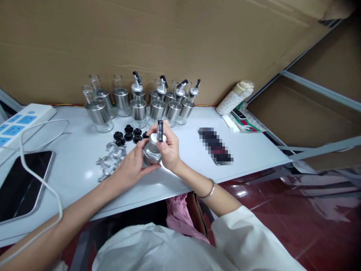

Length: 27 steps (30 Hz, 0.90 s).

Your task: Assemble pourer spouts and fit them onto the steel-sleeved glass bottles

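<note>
From my end of the feed, far left, I see a power strip (pixel 42 111) on the white table (pixel 70 165), a tablet (pixel 25 184) lying in front of it, and a pale cable (pixel 23 158) looping over both. Next come three open bottles (pixel 97 111) at the back, then silvery clips (pixel 107 162) in a loose pile, with black caps (pixel 129 136) clustered just behind. Four spouted bottles (pixel 138 111) stand further along, more bottles partly hidden behind them.

In front of these, near the table's front edge, my left hand (pixel 137 160) is wrapped around the bottle (pixel 152 158), steadying its body. My right hand (pixel 170 146) grips the spout (pixel 160 131) at its top, thumb and fingers closed on it. Right of that lies a pixelated item (pixel 216 146); beyond, a dotted flask (pixel 227 101) leans beside a printed packet (pixel 249 122).
</note>
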Available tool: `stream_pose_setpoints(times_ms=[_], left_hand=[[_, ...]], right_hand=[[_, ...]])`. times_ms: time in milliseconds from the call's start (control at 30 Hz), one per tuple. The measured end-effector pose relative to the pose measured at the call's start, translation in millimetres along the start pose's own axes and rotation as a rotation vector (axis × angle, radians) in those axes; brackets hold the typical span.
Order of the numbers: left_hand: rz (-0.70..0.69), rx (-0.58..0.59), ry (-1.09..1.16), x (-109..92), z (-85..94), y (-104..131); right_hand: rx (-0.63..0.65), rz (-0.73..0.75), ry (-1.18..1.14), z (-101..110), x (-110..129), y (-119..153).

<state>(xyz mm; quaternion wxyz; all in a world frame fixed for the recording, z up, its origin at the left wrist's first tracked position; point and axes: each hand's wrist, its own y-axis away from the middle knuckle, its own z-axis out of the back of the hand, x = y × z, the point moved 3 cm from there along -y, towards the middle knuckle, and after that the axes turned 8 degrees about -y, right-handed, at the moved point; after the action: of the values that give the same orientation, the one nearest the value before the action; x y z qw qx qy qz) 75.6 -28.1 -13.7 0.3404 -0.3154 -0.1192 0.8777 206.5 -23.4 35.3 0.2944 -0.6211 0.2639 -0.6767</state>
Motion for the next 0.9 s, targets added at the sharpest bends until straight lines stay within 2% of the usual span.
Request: stream_pose_setpoints(times_ms=[133,300,400,500,600,667,733,800,900], left_hand=[[-0.011,0.016,-0.004,-2,-0.5,0],[-0.057,0.007,-0.002,-5,0.6,0],[-0.037,0.017,0.008,-5,1.0,0],[-0.016,0.035,0.014,-4,0.8,2],[-0.023,0.041,0.011,-4,-1.2,4],[-0.042,-0.024,-0.012,-5,-2.0,5],[-0.075,-0.178,-0.049,-7,-0.6,7],[-0.12,-0.333,-0.07,-12,1.9,9],[-0.201,-0.476,-0.091,-20,6.0,12]], right_hand=[[0.006,-0.001,-0.049,1,1,1],[0.079,-0.122,-0.072,1,-7,9],[0.11,-0.169,-0.11,1,-11,13],[0.143,-0.169,-0.179,2,-10,14],[0.211,-0.137,-0.116,7,-3,12],[0.239,-0.097,0.009,11,1,8],[0.227,-0.066,0.117,15,4,2],[0.172,-0.057,0.173,16,5,-8],[0.034,-0.023,0.167,11,8,-33]])
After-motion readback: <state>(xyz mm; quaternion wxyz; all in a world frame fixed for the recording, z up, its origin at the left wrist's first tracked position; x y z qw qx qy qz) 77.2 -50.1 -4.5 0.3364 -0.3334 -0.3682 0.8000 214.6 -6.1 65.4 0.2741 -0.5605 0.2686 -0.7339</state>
